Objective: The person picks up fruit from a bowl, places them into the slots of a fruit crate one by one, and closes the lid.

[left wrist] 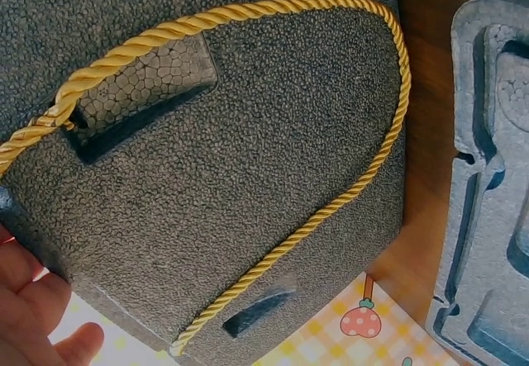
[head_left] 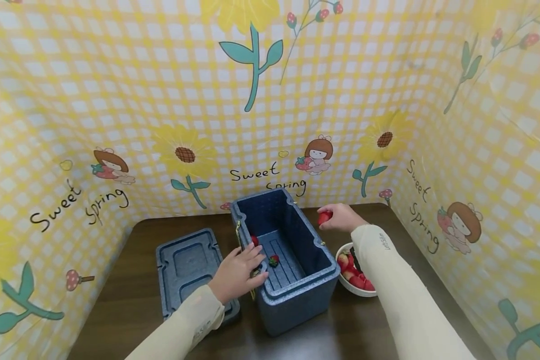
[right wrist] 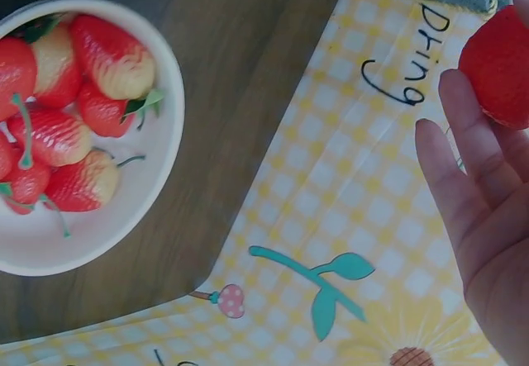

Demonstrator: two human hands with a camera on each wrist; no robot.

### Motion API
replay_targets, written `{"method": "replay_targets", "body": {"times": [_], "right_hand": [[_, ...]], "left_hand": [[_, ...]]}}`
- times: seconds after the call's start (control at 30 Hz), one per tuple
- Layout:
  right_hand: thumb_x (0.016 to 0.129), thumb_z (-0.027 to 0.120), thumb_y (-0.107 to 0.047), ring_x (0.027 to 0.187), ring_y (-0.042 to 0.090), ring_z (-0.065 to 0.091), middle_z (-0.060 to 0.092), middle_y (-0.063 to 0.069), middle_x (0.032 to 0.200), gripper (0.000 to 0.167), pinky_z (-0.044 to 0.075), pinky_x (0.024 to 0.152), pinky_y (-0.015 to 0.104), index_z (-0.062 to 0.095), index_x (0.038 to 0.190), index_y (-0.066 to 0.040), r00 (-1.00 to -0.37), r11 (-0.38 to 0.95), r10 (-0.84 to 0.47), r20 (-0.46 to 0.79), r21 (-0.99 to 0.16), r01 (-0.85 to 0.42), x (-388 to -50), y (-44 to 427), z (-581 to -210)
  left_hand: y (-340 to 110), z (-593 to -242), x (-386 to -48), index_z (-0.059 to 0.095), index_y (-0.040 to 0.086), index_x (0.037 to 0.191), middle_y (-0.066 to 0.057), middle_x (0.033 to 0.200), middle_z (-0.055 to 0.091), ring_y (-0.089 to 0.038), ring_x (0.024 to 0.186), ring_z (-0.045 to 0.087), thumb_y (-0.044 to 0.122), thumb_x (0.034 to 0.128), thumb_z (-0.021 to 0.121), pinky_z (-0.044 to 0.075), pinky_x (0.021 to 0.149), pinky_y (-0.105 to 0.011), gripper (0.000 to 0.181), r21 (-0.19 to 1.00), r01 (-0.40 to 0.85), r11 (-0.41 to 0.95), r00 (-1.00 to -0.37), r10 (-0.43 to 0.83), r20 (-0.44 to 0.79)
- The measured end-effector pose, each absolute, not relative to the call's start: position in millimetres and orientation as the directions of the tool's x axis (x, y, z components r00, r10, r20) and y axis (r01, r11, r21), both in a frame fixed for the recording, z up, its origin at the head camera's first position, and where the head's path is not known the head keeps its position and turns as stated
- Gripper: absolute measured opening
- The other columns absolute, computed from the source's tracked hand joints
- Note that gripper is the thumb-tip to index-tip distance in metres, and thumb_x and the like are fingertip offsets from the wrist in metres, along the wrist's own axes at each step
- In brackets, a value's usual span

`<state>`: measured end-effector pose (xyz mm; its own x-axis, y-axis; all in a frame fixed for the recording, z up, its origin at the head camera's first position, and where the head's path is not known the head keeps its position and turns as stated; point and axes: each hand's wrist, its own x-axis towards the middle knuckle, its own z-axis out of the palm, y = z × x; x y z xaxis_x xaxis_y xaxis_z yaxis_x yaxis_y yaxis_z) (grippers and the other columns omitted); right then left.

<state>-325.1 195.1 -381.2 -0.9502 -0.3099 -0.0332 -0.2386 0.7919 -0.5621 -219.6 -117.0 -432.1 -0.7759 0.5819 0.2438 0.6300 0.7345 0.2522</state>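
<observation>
A deep blue-grey foam box stands uncovered on the table. My left hand rests on its left rim, with spread fingers reaching over the edge. Inside the box lie a red strawberry with green leaves and a red fruit, partly hidden by the rim and fingers. Beyond the box's right wall, my right hand holds a red strawberry in its fingertips. Below that forearm is a white bowl of several strawberries, partly covered by the sleeve in the head view.
The box's grey lid lies flat to its left. Twisted gold rope hangs along the box's side. A yellow checked cloth with printed flowers rises behind and beside the brown table.
</observation>
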Motion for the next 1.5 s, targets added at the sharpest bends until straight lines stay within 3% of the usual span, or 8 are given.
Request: {"method": "replay_targets", "body": {"times": [0.4,0.83,1.23,1.5], "right_hand": [[0.077,0.074,-0.015,0.088,0.025,0.058,0.066,0.016,0.106,0.046,0.05,0.077,0.032,0.064,0.12,0.0,-0.924,0.771,-0.382,-0.014,-0.557,-0.31,-329.8,151.6,-368.8],[0.081,0.073,-0.014,0.093,0.027,0.057,0.063,0.017,0.118,0.045,0.05,0.083,0.035,0.063,0.123,-0.002,-0.918,0.771,-0.392,-0.056,-0.564,-0.295,-331.7,125.8,-363.8],[0.082,0.074,-0.015,0.091,0.024,0.056,0.063,0.013,0.114,0.042,0.051,0.08,0.033,0.065,0.122,-0.008,-0.91,0.773,-0.409,-0.067,-0.555,-0.307,-334.7,101.5,-362.9],[0.082,0.074,-0.012,0.085,0.023,0.056,0.064,0.012,0.104,0.041,0.051,0.076,0.031,0.064,0.121,-0.004,-0.91,0.737,-0.409,-0.068,-0.613,-0.285,-340.6,94.3,-371.8]], "left_hand": [[-121.8,-433.6,-218.5,0.064,0.004,0.124,-0.013,0.137,0.054,-0.028,0.132,0.044,0.041,0.0922,0.057,0.033,0.106,-0.054,0.049,0.225,0.62,0.752,-0.783,0.578,0.227],[-119.7,-433.5,-218.6,0.063,0.005,0.126,-0.012,0.138,0.053,-0.028,0.132,0.043,0.041,0.0925,0.057,0.032,0.106,-0.054,0.05,0.257,0.595,0.762,-0.804,0.558,0.207],[-118.6,-429.2,-216.9,0.062,0.005,0.127,-0.013,0.138,0.052,-0.03,0.132,0.043,0.042,0.0937,0.055,0.033,0.105,-0.055,0.051,0.253,0.595,0.763,-0.804,0.559,0.203],[-116.1,-429.6,-217.5,0.062,0.007,0.127,-0.012,0.138,0.053,-0.028,0.133,0.043,0.043,0.0938,0.054,0.033,0.105,-0.055,0.05,0.235,0.603,0.762,-0.797,0.568,0.204]]}}
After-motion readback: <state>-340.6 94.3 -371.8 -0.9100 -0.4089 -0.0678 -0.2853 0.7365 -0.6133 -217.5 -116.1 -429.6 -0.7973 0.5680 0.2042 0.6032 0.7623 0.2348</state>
